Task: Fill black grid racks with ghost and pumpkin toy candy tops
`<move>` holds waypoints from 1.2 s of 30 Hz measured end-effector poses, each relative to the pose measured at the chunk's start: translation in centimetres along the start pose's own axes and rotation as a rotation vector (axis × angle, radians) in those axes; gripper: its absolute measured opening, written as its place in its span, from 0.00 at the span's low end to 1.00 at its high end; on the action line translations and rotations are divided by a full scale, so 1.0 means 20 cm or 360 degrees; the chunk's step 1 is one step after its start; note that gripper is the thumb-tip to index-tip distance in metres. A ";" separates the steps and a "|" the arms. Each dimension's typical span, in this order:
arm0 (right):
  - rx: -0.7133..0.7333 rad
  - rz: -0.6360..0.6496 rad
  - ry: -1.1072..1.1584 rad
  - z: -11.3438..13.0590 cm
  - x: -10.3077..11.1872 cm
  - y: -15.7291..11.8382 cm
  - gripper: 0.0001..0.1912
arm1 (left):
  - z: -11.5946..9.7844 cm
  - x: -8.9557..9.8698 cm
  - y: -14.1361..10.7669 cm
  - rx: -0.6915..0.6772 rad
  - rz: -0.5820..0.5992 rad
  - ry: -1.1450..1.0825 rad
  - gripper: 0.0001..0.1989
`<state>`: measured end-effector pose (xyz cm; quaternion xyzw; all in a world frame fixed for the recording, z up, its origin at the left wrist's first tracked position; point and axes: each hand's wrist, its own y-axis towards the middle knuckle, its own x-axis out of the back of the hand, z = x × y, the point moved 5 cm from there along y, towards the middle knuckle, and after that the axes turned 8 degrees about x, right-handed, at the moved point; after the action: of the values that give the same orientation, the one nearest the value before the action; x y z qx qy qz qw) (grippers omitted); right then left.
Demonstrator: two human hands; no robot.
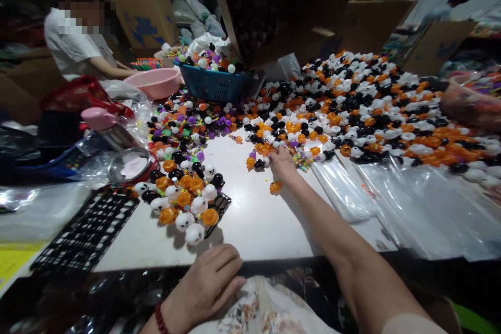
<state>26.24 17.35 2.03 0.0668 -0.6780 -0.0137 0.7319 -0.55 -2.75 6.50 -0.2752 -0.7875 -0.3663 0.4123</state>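
My right hand (282, 165) reaches into the near edge of the big pile of orange, white and black toy pieces (336, 109); its fingertips are among the pieces and hard to make out. An orange piece (275, 188) lies beside its wrist. My left hand (215, 282) rests at the table's front edge, fingers laid out and nothing visible in it. Just beyond it, white, orange and black pieces with small faces (185, 198) stand in rows on a black grid tray (224, 209).
Another black grid (82, 229) lies at left by a metal bowl (131, 166). Clear plastic bags (422, 203) cover the right side. Behind are a blue basket (215, 83), a pink basin (154, 83) and a person (82, 52) at the back left.
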 end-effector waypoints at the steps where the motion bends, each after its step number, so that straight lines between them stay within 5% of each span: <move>1: -0.0013 0.0018 -0.0071 -0.02 -0.01 0.02 0.23 | 0.01 -0.04 0.01 0.0026 0.0036 -0.0014 0.08; 5: 0.0035 0.0035 -0.0133 -0.03 -0.01 -0.02 0.14 | 0.03 -0.06 -0.05 0.0042 -0.0016 -0.0027 0.07; 10: 0.0221 -0.0004 0.0270 0.09 0.09 -0.26 0.15 | 0.08 0.18 -0.15 0.0195 -0.0439 0.0075 0.17; 14: 0.0458 -0.0113 0.0754 0.27 0.20 -0.41 0.14 | 0.13 0.33 -0.09 0.0305 -0.0596 0.0225 0.25; 19: 0.0547 -0.0042 0.1233 0.51 0.22 -0.43 0.04 | 0.20 0.34 0.03 0.0348 -0.0427 0.0325 0.27; 25: 0.0756 0.0005 0.1240 0.74 0.22 -0.38 0.03 | 0.26 0.25 0.10 0.0377 -0.0230 0.0346 0.30; 36: 0.0858 0.0046 0.1276 0.87 0.14 -0.39 0.07 | 0.30 0.22 0.12 0.0328 -0.0125 0.0527 0.31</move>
<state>9.76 7.83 5.23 0.2449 -0.3228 0.1995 0.8922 -3.74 4.09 8.78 -0.1366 -0.7524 -0.3399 0.5475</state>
